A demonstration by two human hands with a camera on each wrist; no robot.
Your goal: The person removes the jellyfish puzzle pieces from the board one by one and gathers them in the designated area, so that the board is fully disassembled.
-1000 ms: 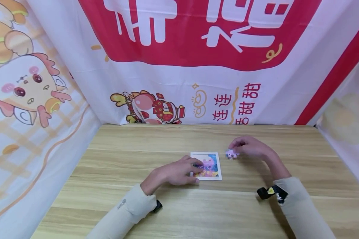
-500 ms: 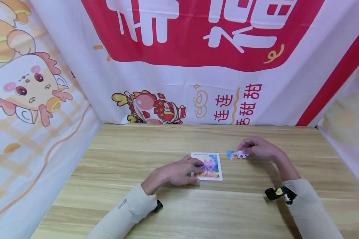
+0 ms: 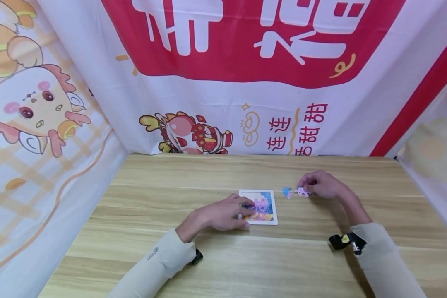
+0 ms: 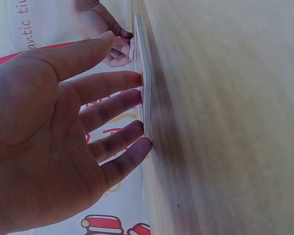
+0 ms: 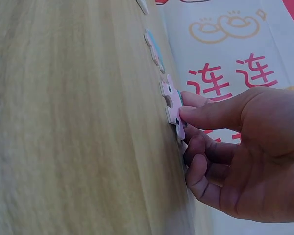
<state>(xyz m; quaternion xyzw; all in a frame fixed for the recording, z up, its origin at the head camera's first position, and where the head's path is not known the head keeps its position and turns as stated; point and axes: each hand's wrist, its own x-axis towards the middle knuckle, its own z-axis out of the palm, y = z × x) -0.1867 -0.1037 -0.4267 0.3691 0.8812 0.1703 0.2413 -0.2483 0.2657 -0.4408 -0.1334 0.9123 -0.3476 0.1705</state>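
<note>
A small square puzzle board (image 3: 267, 222) with a white border lies on the table, its sea-coloured picture partly filled. My left hand (image 3: 223, 214) rests its spread fingertips on the board's left part; the left wrist view shows the fingers (image 4: 118, 108) nearly straight against it. To the right of the board, my right hand (image 3: 323, 185) pinches a pink puzzle piece (image 3: 303, 191) between thumb and fingers. In the right wrist view that pink piece (image 5: 173, 105) is tilted against the tabletop. A blue and pink piece (image 3: 287, 193) lies between the board and the held piece.
The wood-grain table (image 3: 223, 260) runs back to a white and red printed cloth (image 3: 208, 95). Another printed cloth (image 3: 41, 174) hangs along the left side, and a pale one (image 3: 436, 165) along the right.
My right hand has moved right with the pink piece, and the blue and pink piece now shows separately to its left. My left hand has stayed on the board.
</note>
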